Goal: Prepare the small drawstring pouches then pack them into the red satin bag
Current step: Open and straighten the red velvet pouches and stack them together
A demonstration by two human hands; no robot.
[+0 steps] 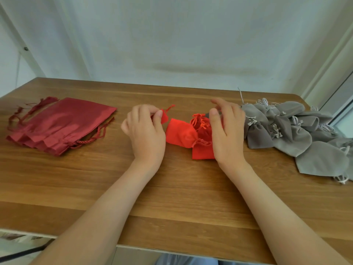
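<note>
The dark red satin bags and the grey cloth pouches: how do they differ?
The dark red satin bags are larger and lie flat, stacked; the grey cloth pouches are smaller, in a loose heap. The bags have dark red cords, the pouches white cords. Both are drawstring.

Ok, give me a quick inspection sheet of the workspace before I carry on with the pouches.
Surface: wooden table, level, far edge at the wall.
Job's things: red satin bag lies flat at left, cords loose; small red pouches heaped at centre; grey pouches piled at right.
Clutter: nothing seen.
Grips: left hand pinches a single red pouch; right hand hovers over the red heap, hold unclear.
Cables: dark cable below the table's left corner.
Surroundings: pale wall behind; window frame at right.
</note>
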